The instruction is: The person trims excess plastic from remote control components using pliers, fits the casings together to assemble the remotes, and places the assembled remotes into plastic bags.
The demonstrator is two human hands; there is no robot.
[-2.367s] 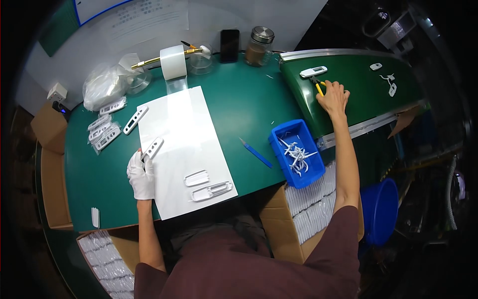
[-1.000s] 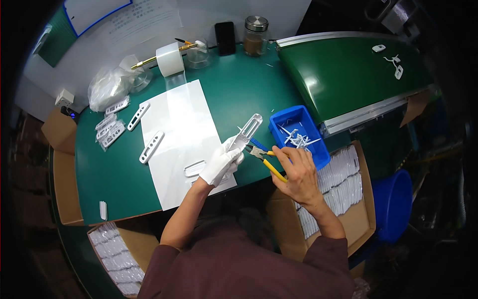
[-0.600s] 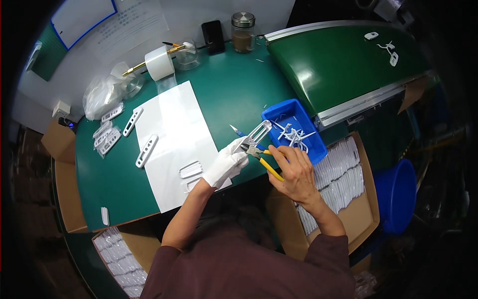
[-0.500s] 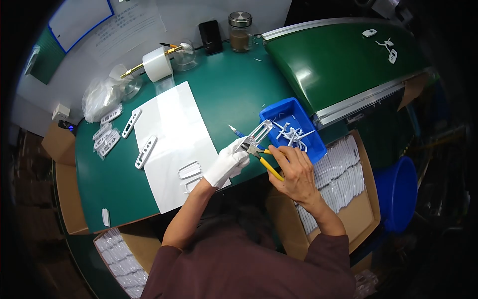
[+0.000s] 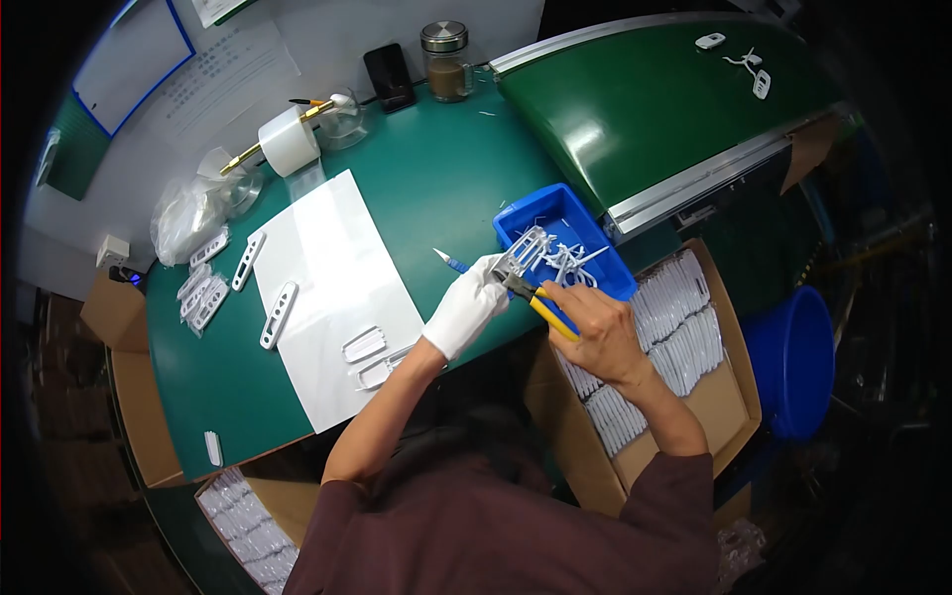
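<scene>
My left hand (image 5: 468, 305), in a white glove, pinches a white and clear plastic frame piece (image 5: 526, 252) whose far end is over the edge of a blue tray (image 5: 622, 278). My bare right hand (image 5: 598, 329) is wrapped round yellow-handled pliers (image 5: 551, 313). The pliers' jaws touch the piece beside my gloved fingertips. White plastic scraps (image 5: 570, 266) lie in the tray. A blue craft knife (image 5: 452, 262) is partly hidden behind the glove. On the white sheet (image 5: 332, 258) rest a white device (image 5: 279, 315) and clear frame parts (image 5: 364, 344).
Bagged white devices (image 5: 204, 302) and a film roll (image 5: 289, 142) are at the left. A phone (image 5: 389, 77) and a jar (image 5: 446, 74) stand at the back. Right are a green conveyor (image 5: 645, 109), a carton of white pieces (image 5: 736, 397) and a blue bin (image 5: 793, 367).
The pliers have come from the conveyor to the piece in my gloved hand. My left hand has left the white device on the sheet, and the piece has moved over the tray's edge.
</scene>
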